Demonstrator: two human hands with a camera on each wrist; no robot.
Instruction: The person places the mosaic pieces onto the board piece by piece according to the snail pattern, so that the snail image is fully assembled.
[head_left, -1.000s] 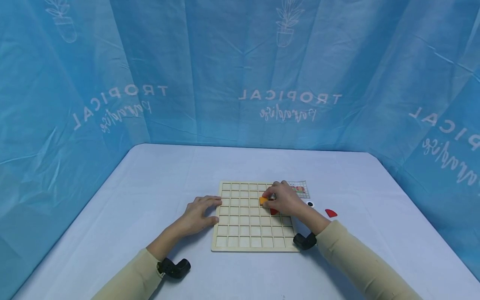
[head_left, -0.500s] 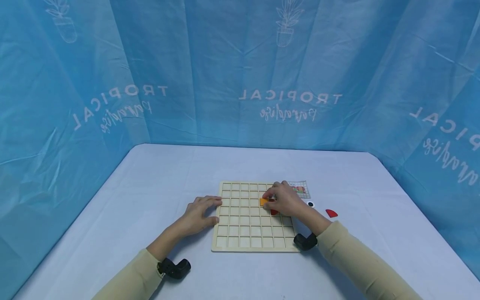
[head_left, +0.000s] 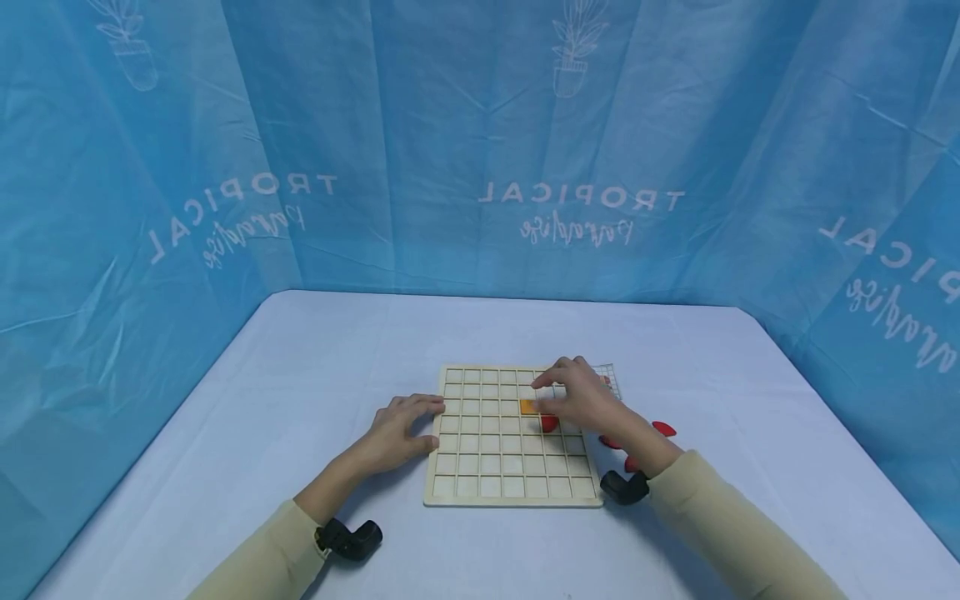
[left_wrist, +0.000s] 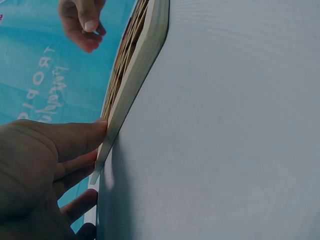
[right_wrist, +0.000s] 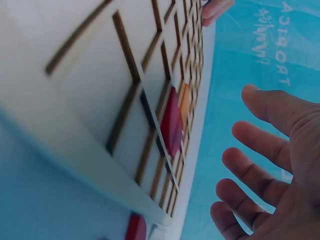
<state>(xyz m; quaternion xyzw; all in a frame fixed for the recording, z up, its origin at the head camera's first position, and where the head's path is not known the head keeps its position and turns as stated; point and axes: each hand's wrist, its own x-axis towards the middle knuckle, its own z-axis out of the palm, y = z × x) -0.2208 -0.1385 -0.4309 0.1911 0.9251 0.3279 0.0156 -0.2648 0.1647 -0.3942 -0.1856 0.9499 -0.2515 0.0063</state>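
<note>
A pale wooden grid board (head_left: 513,502) lies on the white table. In one of its cells sits an orange square tile (head_left: 528,407), with a red rounded tile (head_left: 550,424) one cell nearer and to the right. My right hand (head_left: 581,398) hovers just above these tiles, fingers and thumb spread apart. The right wrist view shows that hand (right_wrist: 265,165) holding nothing, clear of the red tile (right_wrist: 171,125). At the board's left edge rests my left hand (head_left: 397,429); its thumb and fingertips touch the rim (left_wrist: 145,55), fingers mostly straight.
Right of the board lie several red pieces, among them a red wedge (head_left: 663,428), partly behind my right forearm. A printed grid card (head_left: 611,382) shows behind the right hand. Blue curtains (head_left: 480,150) stand around the table.
The right hand has let go of the orange tile, lifted and shifted slightly right. More red pieces show beside the forearm; a black-and-white piece is now hidden. The left hand stays put.
</note>
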